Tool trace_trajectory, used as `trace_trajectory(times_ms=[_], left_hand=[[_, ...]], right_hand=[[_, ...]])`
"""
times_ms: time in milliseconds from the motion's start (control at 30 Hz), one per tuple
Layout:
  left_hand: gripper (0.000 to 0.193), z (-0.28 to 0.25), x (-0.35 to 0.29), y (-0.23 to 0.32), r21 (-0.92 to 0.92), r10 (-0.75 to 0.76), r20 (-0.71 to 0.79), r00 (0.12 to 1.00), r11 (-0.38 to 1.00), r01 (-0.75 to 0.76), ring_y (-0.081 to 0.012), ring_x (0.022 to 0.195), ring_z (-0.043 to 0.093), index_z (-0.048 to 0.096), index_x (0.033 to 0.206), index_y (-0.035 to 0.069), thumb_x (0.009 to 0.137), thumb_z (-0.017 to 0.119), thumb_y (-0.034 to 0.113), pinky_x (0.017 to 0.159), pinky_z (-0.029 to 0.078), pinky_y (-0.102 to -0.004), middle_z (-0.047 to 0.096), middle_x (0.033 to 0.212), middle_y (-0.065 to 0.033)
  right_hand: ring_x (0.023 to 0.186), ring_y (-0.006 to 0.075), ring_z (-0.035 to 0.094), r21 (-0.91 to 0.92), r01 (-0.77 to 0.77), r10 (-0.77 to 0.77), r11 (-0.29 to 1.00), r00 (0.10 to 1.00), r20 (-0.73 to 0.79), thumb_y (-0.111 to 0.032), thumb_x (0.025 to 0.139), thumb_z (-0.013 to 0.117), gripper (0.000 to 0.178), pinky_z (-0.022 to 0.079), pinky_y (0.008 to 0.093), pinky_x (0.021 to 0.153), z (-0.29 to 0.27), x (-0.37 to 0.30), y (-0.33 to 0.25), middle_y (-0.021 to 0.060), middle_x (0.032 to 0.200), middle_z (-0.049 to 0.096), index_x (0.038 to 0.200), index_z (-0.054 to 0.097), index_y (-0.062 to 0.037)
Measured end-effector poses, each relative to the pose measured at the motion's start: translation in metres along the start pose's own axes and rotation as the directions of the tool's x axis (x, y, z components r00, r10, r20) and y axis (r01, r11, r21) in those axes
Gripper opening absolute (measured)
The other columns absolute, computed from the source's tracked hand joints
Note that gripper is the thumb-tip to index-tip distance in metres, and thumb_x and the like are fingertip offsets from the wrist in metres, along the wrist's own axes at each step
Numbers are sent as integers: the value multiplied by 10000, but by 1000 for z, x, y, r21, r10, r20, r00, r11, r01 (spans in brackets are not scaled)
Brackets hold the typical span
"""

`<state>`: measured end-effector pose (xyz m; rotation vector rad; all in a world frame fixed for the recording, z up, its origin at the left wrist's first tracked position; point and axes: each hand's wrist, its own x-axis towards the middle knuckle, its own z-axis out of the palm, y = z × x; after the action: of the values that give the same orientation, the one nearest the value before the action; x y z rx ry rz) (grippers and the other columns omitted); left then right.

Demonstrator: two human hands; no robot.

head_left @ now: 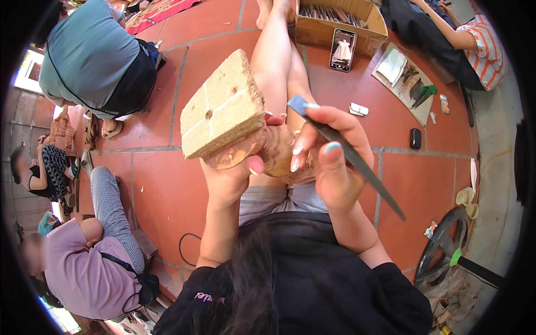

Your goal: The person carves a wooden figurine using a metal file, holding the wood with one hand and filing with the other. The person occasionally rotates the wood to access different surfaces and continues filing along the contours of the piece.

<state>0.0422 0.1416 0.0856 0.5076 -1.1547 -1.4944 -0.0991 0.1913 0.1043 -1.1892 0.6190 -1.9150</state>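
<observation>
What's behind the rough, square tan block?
Past the rough, square tan block, a rounded brown wood-like piece partly shows, with your left hand gripping it, plus bare legs and red floor tiles. The block's far face and whatever lies straight behind are hidden.

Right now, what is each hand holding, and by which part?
The left hand grips the brown wooden piece next to the tan square block; the right hand holds the dark flat tool near its blue end.

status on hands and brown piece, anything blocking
Left hand grips brown piece, tan block at one end. Right hand holds blue-ended flat tool. Fingers partly hide piece.
</observation>
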Motion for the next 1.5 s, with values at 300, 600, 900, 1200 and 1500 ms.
trace_trajectory(times_ms=[300,600,900,1200,1500], left_hand=[[647,4,17,-22,17,185,-38,982,983,-184,-321,1057,643,524,1233,-80,736,834,194,909,523,-425,642,1134,-181],[582,19,36,-28,282,197,-48,979,943,-176,-168,1046,594,479,1251,-44,897,690,368,914,477,-309,608,1176,-118],[485,25,43,-36,294,159,-77,984,947,-130,-168,1043,594,481,1251,-23,917,684,263,929,469,-317,609,1168,-110],[593,19,42,-33,283,73,-98,993,958,-43,-179,1026,601,540,1185,-36,852,726,420,907,469,-304,633,1129,-110],[445,22,38,-26,209,61,-8,998,976,-58,-173,985,618,607,1096,-41,811,749,271,875,482,-303,659,1074,-98]], right_hand=[[408,96,344,-56,46,-48,997,998,-39,-360,1046,376,433,326,235,384,2,23,19,61,567,426,834,491,0],[465,41,335,-318,181,-229,931,966,-119,-302,1024,454,396,253,209,415,1,62,38,22,581,455,736,475,-30],[542,73,434,-320,181,-222,930,970,-96,-157,979,540,264,360,237,505,-10,68,42,34,650,549,755,509,-21],[432,61,359,-375,128,-201,918,966,-161,-154,982,453,294,285,221,399,-10,57,46,53,575,480,719,453,-22],[413,74,391,-301,30,-103,953,968,-228,-142,956,475,269,309,223,404,-9,44,30,85,599,540,726,511,-7]])
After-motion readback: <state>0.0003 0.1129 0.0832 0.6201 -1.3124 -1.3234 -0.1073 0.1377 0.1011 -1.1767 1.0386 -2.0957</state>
